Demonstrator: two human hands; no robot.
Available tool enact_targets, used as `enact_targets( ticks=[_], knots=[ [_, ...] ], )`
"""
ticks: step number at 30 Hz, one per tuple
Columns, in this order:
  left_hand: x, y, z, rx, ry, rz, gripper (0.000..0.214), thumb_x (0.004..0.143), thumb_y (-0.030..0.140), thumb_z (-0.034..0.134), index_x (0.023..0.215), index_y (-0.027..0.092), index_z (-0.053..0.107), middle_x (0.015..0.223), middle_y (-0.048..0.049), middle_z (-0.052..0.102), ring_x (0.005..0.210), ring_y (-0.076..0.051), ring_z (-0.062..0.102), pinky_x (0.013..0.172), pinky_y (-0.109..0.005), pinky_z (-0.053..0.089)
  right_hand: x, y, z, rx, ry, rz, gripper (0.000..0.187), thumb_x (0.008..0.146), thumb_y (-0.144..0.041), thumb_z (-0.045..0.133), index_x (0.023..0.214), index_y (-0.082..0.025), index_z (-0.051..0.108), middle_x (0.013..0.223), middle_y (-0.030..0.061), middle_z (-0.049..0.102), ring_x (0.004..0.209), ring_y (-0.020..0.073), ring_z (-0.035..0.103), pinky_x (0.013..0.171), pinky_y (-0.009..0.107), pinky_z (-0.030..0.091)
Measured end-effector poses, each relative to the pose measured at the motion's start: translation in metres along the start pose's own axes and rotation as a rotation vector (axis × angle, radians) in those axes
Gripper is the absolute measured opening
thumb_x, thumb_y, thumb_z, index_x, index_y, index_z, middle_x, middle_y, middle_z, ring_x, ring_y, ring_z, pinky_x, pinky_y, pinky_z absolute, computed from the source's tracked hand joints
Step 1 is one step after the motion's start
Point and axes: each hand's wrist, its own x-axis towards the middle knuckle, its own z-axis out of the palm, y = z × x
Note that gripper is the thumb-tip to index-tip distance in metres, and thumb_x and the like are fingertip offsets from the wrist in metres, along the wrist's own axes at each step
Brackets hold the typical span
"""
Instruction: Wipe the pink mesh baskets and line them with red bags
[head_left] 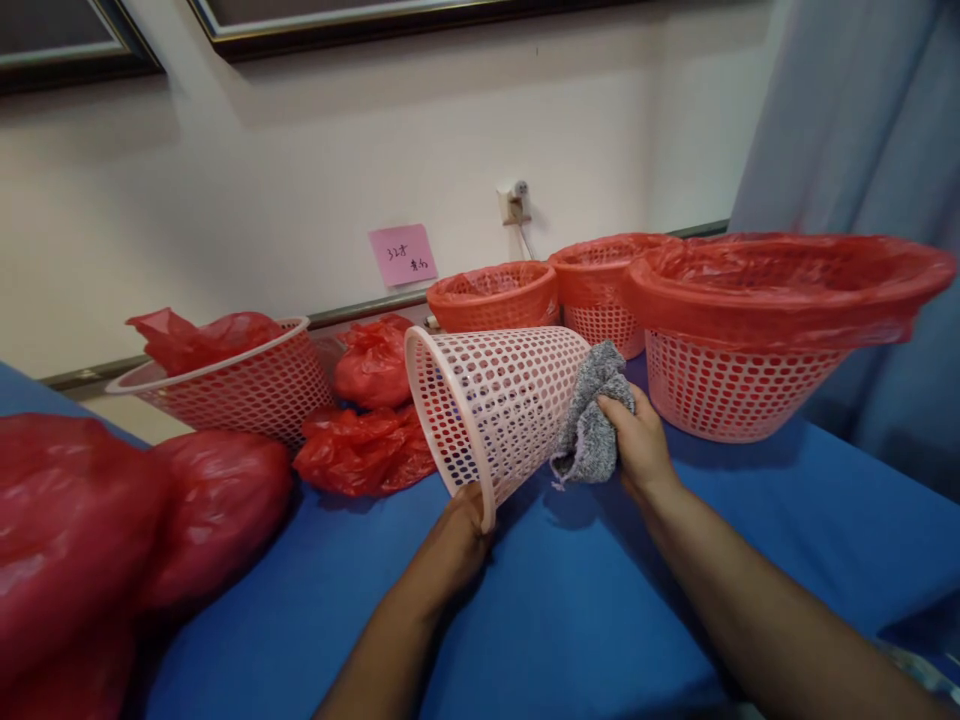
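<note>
A pale pink perforated plastic wastebasket (517, 390) lies tilted on its side in front of me, its open mouth facing left. My left hand (459, 535) grips the lower part of its rim, with some fingers hidden inside the mouth. In my right hand (637, 435) is a bunched grey cloth (592, 430), pressed against the basket's base end. The cloth covers most of that base. No liner shows in this basket.
Three baskets with red liners, one large (742, 390), one middle (607, 325) and one smaller (491, 300), stand behind and right. Leftward are another pink basket (255, 400), a crumpled red bag (367, 450) and full red bags (217, 510). Blue cloth (570, 610) covers the table.
</note>
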Motion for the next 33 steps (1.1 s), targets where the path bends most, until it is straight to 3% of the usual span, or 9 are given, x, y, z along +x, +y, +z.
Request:
enact_targets(
  ticks=[3, 5, 8, 10, 13, 19, 23, 27, 33],
  knots=[
    [-0.003, 0.006, 0.001, -0.010, -0.003, -0.076, 0.061, 0.079, 0.009, 0.070, 0.137, 0.028, 0.071, 0.149, -0.0084, 0.066, 0.142, -0.034, 0.056, 0.126, -0.058, 0.035, -0.017, -0.006, 0.000, -0.092, -0.091, -0.221, 0.047, 0.080, -0.039, 0.072, 0.124, -0.022, 0.068, 0.119, 0.0085, 0.073, 0.111, 0.0294, 0.069, 0.105, 0.053, 0.053],
    [-0.006, 0.012, 0.003, -0.146, 0.067, -0.131, 0.063, 0.080, 0.018, 0.077, 0.142, 0.023, 0.067, 0.149, -0.0119, 0.065, 0.141, -0.035, 0.057, 0.124, -0.056, 0.039, -0.035, -0.010, 0.002, -0.186, -0.293, -0.431, 0.043, 0.080, -0.028, 0.073, 0.123, -0.026, 0.070, 0.120, 0.0075, 0.071, 0.112, 0.0274, 0.068, 0.105, 0.049, 0.053],
    [-0.010, 0.020, 0.003, -0.377, 0.268, -0.167, 0.051, 0.093, 0.038, 0.070, 0.142, 0.021, 0.065, 0.141, -0.0125, 0.071, 0.137, -0.031, 0.062, 0.121, -0.052, 0.045, -0.058, -0.013, 0.006, -0.244, -0.616, -0.618, 0.051, 0.078, -0.016, 0.068, 0.127, -0.029, 0.068, 0.122, 0.0066, 0.066, 0.107, 0.0234, 0.069, 0.096, 0.041, 0.059],
    [-0.011, 0.024, 0.001, -0.415, 0.355, -0.187, 0.044, 0.098, 0.045, 0.064, 0.136, 0.023, 0.069, 0.134, -0.0106, 0.074, 0.135, -0.030, 0.064, 0.120, -0.052, 0.046, -0.065, -0.014, 0.008, -0.257, -0.697, -0.658, 0.055, 0.076, -0.013, 0.067, 0.128, -0.029, 0.067, 0.120, 0.0062, 0.064, 0.103, 0.0219, 0.069, 0.091, 0.038, 0.060],
    [-0.012, 0.025, -0.001, -0.395, 0.349, -0.218, 0.040, 0.097, 0.045, 0.066, 0.128, 0.021, 0.074, 0.127, -0.0101, 0.078, 0.126, -0.031, 0.069, 0.116, -0.052, 0.051, -0.059, -0.010, 0.009, -0.295, -0.608, -0.630, 0.050, 0.076, -0.015, 0.067, 0.124, -0.028, 0.069, 0.116, 0.0058, 0.065, 0.100, 0.0227, 0.069, 0.091, 0.039, 0.060],
    [-0.017, 0.019, 0.005, -0.238, 0.322, -0.154, 0.037, 0.091, 0.028, 0.070, 0.126, 0.019, 0.076, 0.128, -0.0115, 0.078, 0.119, -0.032, 0.072, 0.110, -0.051, 0.054, 0.002, 0.015, 0.000, -0.274, 0.001, -0.184, 0.052, 0.076, -0.039, 0.068, 0.124, -0.020, 0.067, 0.121, 0.0122, 0.071, 0.115, 0.0321, 0.066, 0.108, 0.056, 0.050],
    [-0.019, 0.017, 0.007, -0.128, 0.255, -0.105, 0.041, 0.088, 0.020, 0.067, 0.129, 0.020, 0.074, 0.129, -0.0125, 0.076, 0.119, -0.032, 0.070, 0.110, -0.050, 0.053, 0.027, 0.025, -0.004, -0.116, 0.035, 0.087, 0.061, 0.075, -0.046, 0.066, 0.130, -0.018, 0.063, 0.114, 0.0108, 0.075, 0.105, 0.0308, 0.070, 0.097, 0.053, 0.056],
    [-0.016, 0.017, 0.006, -0.053, 0.182, -0.050, 0.050, 0.086, 0.012, 0.060, 0.135, 0.020, 0.069, 0.129, -0.0123, 0.075, 0.119, -0.031, 0.069, 0.110, -0.051, 0.053, 0.003, 0.016, 0.001, -0.243, -0.059, -0.241, 0.053, 0.078, -0.041, 0.070, 0.128, -0.021, 0.067, 0.125, 0.0113, 0.071, 0.118, 0.0315, 0.065, 0.110, 0.055, 0.049],
    [-0.010, 0.024, 0.010, -0.105, 0.103, 0.002, 0.053, 0.087, 0.007, 0.055, 0.137, 0.020, 0.067, 0.132, -0.0118, 0.073, 0.126, -0.031, 0.066, 0.113, -0.051, 0.052, -0.067, -0.013, 0.003, -0.240, -0.668, -0.808, 0.060, 0.079, -0.023, 0.068, 0.138, -0.033, 0.060, 0.131, 0.0077, 0.060, 0.110, 0.0270, 0.067, 0.097, 0.047, 0.059]
  ],
)
